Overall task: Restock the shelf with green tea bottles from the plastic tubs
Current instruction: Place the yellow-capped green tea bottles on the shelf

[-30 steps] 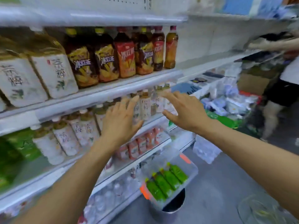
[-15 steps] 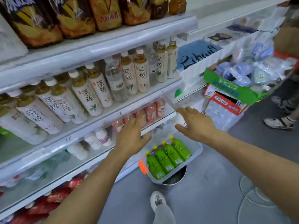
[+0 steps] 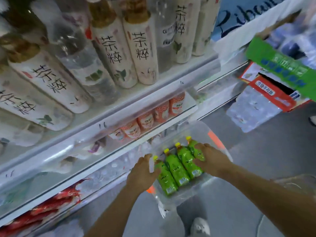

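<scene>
Seen from above, a clear plastic tub [image 3: 215,134] sits low beside the bottom of a white store shelf [image 3: 119,106]. Four green tea bottles [image 3: 176,170] lie side by side inside the tub, touching one another. Their yellow caps point toward the shelf and their flat bases point back toward the person, so each long axis runs from the person toward the shelf.

The left hand [image 3: 142,174] rests at the shelf-side end of the row, fingers curled loosely against the outermost bottle; whether it has closed a grip on it cannot be told. The right hand [image 3: 209,160] lies over the bottle at the opposite end of the row, fingers spread and draped across its middle, touching it but not clearly wrapped around it. Each hand is nearest its own end bottle, and the two middle bottles lie bare between them.

The bottles are smooth, rounded plastic with glossy bright green wrappers and small white patches near the base. The tub is thin, see-through and slightly cloudy, with an orange clip [image 3: 213,139] on its far side. On the shelf above the tub stand tall white-labelled bottles [image 3: 142,48] with black brush lettering.
</scene>
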Motion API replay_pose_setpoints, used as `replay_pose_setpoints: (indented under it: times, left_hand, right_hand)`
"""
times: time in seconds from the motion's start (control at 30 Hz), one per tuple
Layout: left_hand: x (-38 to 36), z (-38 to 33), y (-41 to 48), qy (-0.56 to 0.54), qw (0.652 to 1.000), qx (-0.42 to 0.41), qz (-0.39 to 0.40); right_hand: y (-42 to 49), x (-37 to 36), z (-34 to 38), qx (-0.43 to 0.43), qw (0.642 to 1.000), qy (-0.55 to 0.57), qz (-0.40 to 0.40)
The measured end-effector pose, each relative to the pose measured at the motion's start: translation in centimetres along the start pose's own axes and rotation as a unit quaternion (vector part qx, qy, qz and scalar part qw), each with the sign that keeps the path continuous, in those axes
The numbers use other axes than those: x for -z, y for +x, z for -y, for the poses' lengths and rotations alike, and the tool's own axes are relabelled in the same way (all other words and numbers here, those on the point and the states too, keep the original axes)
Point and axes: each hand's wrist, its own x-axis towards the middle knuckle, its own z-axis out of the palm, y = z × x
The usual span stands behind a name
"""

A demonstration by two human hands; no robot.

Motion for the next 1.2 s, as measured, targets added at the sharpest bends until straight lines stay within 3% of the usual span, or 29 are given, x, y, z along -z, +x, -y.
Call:
replay_pose_setpoints:
  times: [0.2, 0.4, 0.5, 0.63, 0.73, 0.9, 1.07, 1.2]
  left_hand:
    - [-6.9, 2.5, 6.8, -0.094, 0.99, 0.1, 0.042]
    - [-13.3, 4.6, 13.3, -0.048, 0.983, 0.17, 0.051]
    - [-14.8, 5.2, 16.7, -0.083, 0.974, 0.208, 0.022]
    - [-16.6, 6.9, 22.3, -0.16, 0.945, 0.285, -0.022]
    - [-19.0, 9.7, 25.9, -0.273, 0.901, 0.337, -0.015]
    - [-20.7, 11.2, 27.4, -0.339, 0.878, 0.338, -0.022]
    - [-22.2, 14.2, 29.1, -0.453, 0.816, 0.357, 0.023]
    - [-20.6, 12.1, 27.7, -0.401, 0.854, 0.332, -0.023]
  right_hand:
    - [7.1, -8.2, -2.8, -0.029, 0.994, 0.079, 0.072]
    - [13.0, -15.6, -5.2, -0.029, 0.987, 0.121, 0.098]
    - [15.9, -18.4, -5.1, -0.002, 0.987, 0.139, 0.087]
    - [20.6, -20.9, -4.0, 0.038, 0.986, 0.147, 0.067]
    - [24.2, -23.1, -2.9, 0.059, 0.986, 0.148, 0.058]
    - [28.5, -24.7, -0.8, -0.046, 0.979, 0.154, 0.124]
    - [28.6, -22.1, -0.7, -0.111, 0.946, 0.265, 0.15]
    - [26.0, -21.6, -1.9, -0.082, 0.916, 0.38, 0.095]
